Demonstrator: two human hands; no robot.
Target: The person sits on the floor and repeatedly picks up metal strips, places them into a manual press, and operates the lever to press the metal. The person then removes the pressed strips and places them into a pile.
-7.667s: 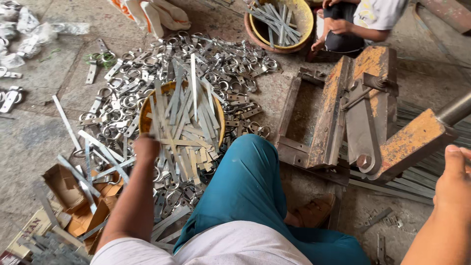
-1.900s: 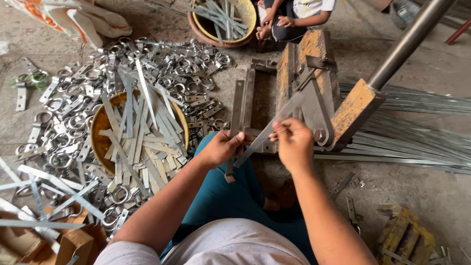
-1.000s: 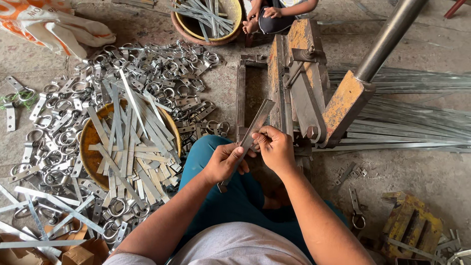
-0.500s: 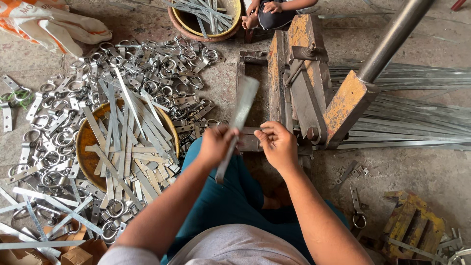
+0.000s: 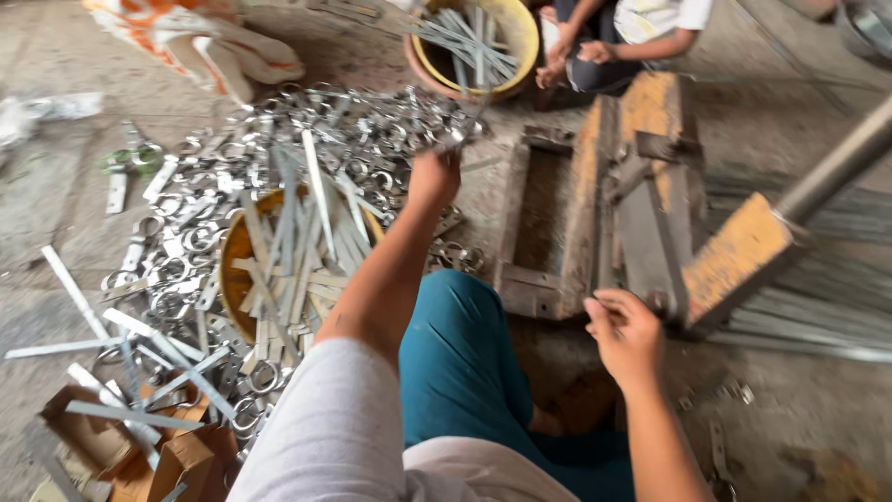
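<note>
My left hand (image 5: pixel 434 175) is stretched forward over a heap of bent metal ring clamps (image 5: pixel 362 125) on the floor. Its fingers are closed around a small shiny metal piece (image 5: pixel 455 138), which is blurred. My right hand (image 5: pixel 624 327) hovers with loosely curled fingers, holding nothing, at the near end of a rusty yellow-painted hand press (image 5: pixel 641 177). My knee in teal trousers (image 5: pixel 460 363) lies between the two arms. A round yellow bowl (image 5: pixel 234 256) full of flat metal strips stands left of my left arm.
The press's long lever (image 5: pixel 836 158) rises to the right over a bundle of thin metal rods (image 5: pixel 818 321). Another person (image 5: pixel 641 28) sits at the far side by a second bowl of strips (image 5: pixel 520 42). Cardboard boxes (image 5: pixel 177 460) and loose strips lie bottom left.
My left hand has left the press and swung forward and left over the clamp heap with the metal piece. My right hand has let go and dropped back toward the press's near end.
</note>
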